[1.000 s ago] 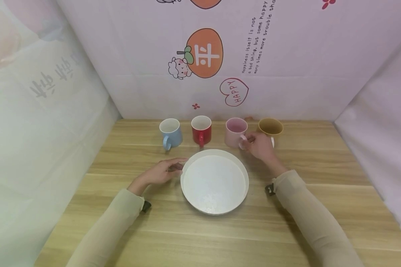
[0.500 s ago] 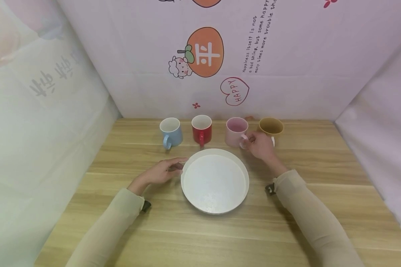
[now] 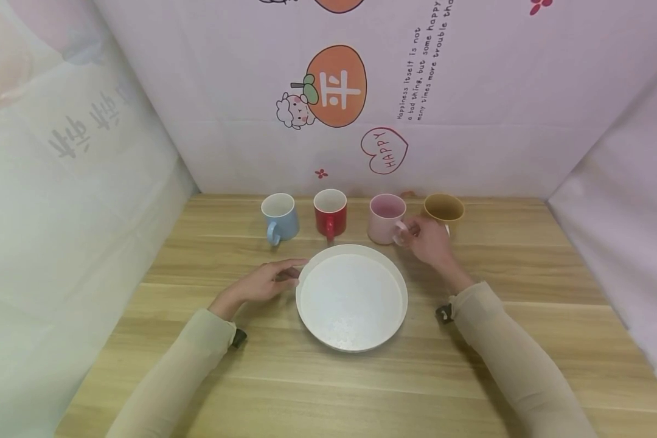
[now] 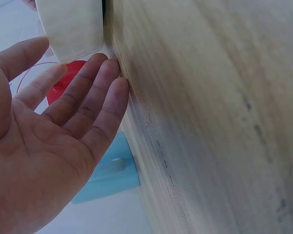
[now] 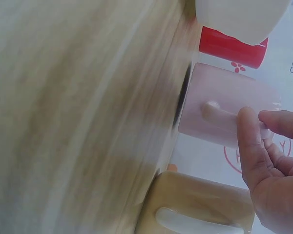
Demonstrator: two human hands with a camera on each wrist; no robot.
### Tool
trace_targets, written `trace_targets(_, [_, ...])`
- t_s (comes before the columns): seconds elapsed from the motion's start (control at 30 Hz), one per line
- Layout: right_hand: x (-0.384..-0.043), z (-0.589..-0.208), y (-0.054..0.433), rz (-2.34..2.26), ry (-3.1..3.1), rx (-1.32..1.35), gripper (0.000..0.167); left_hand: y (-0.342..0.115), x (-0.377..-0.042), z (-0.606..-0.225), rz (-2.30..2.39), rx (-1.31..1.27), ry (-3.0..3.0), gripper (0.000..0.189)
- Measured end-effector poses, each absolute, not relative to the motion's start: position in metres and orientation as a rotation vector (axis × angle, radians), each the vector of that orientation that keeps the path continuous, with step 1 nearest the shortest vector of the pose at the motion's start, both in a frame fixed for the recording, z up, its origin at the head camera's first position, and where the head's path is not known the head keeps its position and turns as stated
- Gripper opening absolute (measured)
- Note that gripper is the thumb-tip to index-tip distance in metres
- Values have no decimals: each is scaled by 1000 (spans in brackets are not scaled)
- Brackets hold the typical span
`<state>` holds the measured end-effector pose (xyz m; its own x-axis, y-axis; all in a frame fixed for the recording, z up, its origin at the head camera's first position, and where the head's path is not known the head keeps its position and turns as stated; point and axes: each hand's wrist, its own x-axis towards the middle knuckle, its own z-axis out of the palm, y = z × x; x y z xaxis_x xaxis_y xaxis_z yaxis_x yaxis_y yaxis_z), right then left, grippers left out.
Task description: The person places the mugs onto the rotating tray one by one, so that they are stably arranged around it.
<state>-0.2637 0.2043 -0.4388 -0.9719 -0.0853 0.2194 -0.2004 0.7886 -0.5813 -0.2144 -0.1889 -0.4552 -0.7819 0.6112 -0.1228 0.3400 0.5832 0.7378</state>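
My right hand (image 3: 428,241) pinches the handle (image 5: 219,116) of a pink mug (image 3: 384,227) between thumb and fingers. In the right wrist view a dark shadow shows along the base of this mug. My left hand (image 3: 264,282) reaches to the left side of a round white tray (image 3: 353,304), its fingertips right at the rim. The left wrist view shows that hand's palm, with the fingers extended and slightly bent. Just right of the pink mug stands a mustard-yellow mug (image 3: 444,210) with a white handle, partly hidden by my right hand.
A light blue mug (image 3: 280,219) and a red mug (image 3: 331,214) stand upright behind the tray, handles toward me. The wooden table (image 3: 306,395) meets a printed cloth backdrop (image 3: 241,121) at its far edge. White cloth hangs along both sides.
The pink mug has shifted very slightly toward me in my right hand, and the right forearm a little rightward. My left hand and the tray keep their places.
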Motion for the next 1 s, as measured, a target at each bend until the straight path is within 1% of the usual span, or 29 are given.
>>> trace_targets(0.63, [-251,-434,207,980,-2766,255,16,-189,-214,-455,1028,791,2453,53])
trace_targets(1.0, [-239,-424,206,978,-2748,301,16,-190,-214,-456,1032,810,2451,52])
